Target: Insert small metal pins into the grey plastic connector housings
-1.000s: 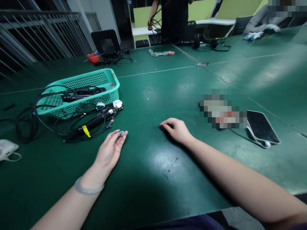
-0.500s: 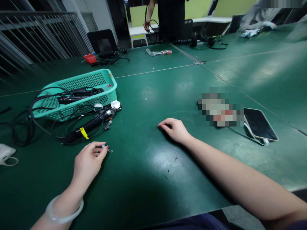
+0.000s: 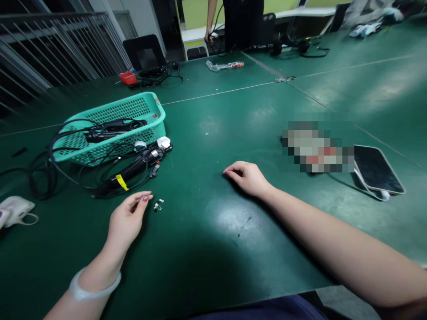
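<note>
My left hand (image 3: 128, 218) hovers low over the green table (image 3: 187, 249), thumb and fingertips pinched together. A tiny greyish bit shows at the fingertips, too small to name. Just right of those fingertips, apart from them, lie a few small shiny metal pieces (image 3: 159, 205). My right hand (image 3: 247, 177) rests on the table to the right, its fingers curled and thumb against the forefinger, with nothing visible in it. Beyond my left hand lies a black wand-shaped appliance (image 3: 133, 168) with a yellow tag and a cord.
A turquoise basket (image 3: 160, 122) holding black corded devices stands behind the appliance. At right are a phone (image 3: 378, 169) with a white cable and a blurred-out object (image 3: 310, 144). A white object with a loop (image 3: 18, 211) lies far left. A person (image 3: 242, 22) stands across the table holding a cord.
The small metal piece that stuck out at my left fingertips now lies among shiny bits on the table, just apart from the hand. My right hand keeps its pose. The view has shifted slightly.
</note>
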Available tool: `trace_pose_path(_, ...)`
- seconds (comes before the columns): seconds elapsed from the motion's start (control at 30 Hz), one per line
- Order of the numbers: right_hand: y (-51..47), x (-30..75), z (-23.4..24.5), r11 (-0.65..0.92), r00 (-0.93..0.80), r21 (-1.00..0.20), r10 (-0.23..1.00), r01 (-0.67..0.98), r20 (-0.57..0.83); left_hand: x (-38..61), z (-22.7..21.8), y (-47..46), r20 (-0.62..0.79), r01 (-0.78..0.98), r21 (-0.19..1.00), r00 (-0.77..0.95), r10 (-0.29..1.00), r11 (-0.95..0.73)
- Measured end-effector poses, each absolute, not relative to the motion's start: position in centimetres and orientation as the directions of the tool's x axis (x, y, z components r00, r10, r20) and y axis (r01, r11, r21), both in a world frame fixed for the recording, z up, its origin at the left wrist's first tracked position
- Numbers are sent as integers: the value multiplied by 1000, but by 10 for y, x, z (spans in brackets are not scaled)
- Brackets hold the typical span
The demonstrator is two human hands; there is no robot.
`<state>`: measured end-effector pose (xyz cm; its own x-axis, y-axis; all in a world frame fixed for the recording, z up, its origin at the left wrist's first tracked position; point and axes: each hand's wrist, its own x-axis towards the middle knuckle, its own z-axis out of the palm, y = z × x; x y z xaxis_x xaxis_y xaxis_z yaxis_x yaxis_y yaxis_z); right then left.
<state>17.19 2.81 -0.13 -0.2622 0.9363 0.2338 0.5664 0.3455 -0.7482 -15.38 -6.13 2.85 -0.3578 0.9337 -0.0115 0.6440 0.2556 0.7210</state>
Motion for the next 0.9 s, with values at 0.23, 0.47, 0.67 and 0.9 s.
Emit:
trace_pose_path(0.23, 28, 171, -2, 345, -266, -747, 936, 569, 230, -112, 6, -38, 36, 598, 790, -269, 962, 138)
trace_pose_path(0.47, 28, 174, -4, 358, -269, -739, 932, 571, 243, -6, 19, 4, -110, -14, 994, -42, 993, 109)
trace_pose_path(0.67, 28, 177, -2, 370, -295, -732, 926, 572, 237, 5, 26, 6, -139, -399, 911, -62, 988, 103)
trace_pose_path(0.9, 16, 160, 2, 555, -466, -543, 830, 630, 308, -4, 15, 9, -218, -506, 848, -62, 974, 158)
